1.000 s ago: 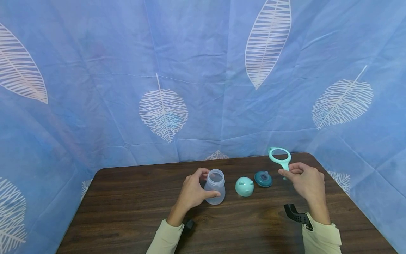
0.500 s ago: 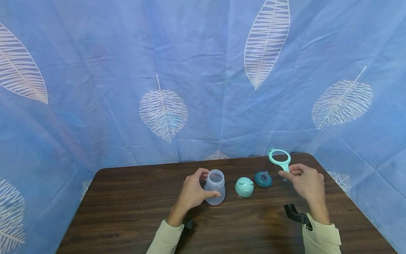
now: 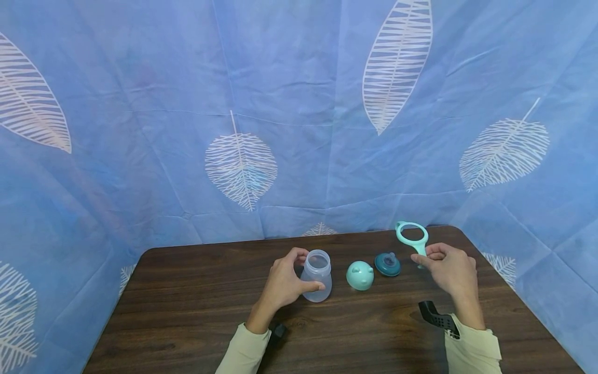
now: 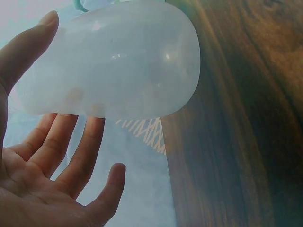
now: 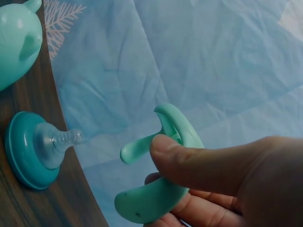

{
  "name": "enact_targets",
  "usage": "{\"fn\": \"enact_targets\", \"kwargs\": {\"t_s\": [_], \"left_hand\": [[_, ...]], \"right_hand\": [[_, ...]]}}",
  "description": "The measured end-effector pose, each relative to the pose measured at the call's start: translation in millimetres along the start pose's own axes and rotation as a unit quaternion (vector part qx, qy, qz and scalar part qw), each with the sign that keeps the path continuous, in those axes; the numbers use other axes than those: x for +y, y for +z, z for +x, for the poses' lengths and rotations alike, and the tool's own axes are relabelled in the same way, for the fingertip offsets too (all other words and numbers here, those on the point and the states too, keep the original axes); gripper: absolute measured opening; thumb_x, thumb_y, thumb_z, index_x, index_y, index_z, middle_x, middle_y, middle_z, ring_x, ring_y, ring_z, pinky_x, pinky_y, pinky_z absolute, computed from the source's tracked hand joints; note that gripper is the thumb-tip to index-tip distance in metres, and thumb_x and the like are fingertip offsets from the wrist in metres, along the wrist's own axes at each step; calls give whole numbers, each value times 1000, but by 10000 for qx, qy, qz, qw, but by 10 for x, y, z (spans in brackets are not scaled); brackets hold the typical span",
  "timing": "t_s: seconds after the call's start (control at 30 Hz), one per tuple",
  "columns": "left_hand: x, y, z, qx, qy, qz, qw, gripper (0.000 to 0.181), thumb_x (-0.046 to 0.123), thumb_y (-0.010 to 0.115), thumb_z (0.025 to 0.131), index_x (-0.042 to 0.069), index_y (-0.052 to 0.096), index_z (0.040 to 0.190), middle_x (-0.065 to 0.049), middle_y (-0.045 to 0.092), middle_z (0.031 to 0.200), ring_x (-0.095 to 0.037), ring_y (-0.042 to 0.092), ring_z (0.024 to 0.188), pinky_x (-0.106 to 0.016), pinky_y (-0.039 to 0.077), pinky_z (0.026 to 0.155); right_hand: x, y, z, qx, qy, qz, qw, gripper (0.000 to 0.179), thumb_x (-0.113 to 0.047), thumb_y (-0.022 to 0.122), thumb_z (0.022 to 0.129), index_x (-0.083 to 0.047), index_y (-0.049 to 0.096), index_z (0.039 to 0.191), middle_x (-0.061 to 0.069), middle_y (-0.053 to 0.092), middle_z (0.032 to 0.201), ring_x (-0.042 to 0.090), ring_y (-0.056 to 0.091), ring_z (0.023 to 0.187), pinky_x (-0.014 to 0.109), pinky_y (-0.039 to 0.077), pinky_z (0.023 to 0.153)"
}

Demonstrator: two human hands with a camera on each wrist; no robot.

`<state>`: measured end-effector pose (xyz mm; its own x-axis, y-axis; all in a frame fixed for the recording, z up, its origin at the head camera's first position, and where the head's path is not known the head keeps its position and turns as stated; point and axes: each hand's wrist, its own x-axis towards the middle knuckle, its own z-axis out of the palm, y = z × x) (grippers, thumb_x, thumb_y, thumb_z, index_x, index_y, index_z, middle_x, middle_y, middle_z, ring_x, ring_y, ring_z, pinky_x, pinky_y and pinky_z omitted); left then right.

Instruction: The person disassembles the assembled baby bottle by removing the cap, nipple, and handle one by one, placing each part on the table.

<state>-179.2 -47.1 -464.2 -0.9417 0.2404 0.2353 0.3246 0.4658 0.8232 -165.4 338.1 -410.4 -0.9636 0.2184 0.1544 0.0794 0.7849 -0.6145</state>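
Observation:
My left hand [image 3: 286,280] grips a translucent baby bottle [image 3: 320,294] that stands upright with its mouth uncovered. In the left wrist view the thumb lies along one side of the bottle [image 4: 132,61] and the fingertips reach the other. My right hand [image 3: 452,271] pinches a mint-green bottle handle [image 3: 419,246], its ring tilted up above the table. Seen from the right wrist, the thumb presses on the handle [image 5: 147,203] between its curved grips. Between the hands are a mint dome cap [image 3: 359,276] with small ears and a teal collar [image 3: 388,264] with a clear nipple [image 5: 51,143].
The dark wooden table [image 3: 196,301] ends at a blue leaf-print cloth [image 3: 299,156] behind and on both sides. A black wrist strap [image 3: 438,318] sits at the right cuff, and a dark piece [image 3: 279,331] shows beside the left wrist.
The right hand has lowered the bottle handle very slightly. The left hand, the bottle, the cap and the collar stay where they were.

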Motion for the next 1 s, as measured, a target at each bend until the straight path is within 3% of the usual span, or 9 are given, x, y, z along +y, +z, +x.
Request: {"fn": "enact_targets", "kwargs": {"t_s": [0.23, 0.5, 1.0], "left_hand": [[13, -14, 3, -1, 1, -13, 10000, 73, 30, 105, 76, 8, 67, 134, -11, 76, 123, -33, 72, 115, -58, 58, 93], [-3, -21, 13, -27, -28, -97, 9999, 73, 31, 105, 76, 8, 67, 135, -10, 75, 123, -33, 71, 116, -58, 58, 94], [-3, -13, 13, -12, -12, -33, 10000, 73, 31, 105, 76, 8, 68, 134, -10, 76, 123, -33, 72, 116, -57, 58, 94]], "right_hand": [[26, 10, 11, -79, 123, -26, 9999, 38, -33, 82, 102, 3, 73, 113, 23, 79, 105, 52, 62, 107, 74, 28, 106], [82, 58, 51, -242, 504, -10, 9984, 38, -34, 81, 103, 2, 72, 113, 25, 76, 108, 58, 47, 118, 73, 33, 99], [213, 99, 89, -351, 601, -87, 9975, 37, -33, 82, 102, 2, 71, 111, 19, 75, 100, 58, 47, 117, 72, 36, 97]]}}
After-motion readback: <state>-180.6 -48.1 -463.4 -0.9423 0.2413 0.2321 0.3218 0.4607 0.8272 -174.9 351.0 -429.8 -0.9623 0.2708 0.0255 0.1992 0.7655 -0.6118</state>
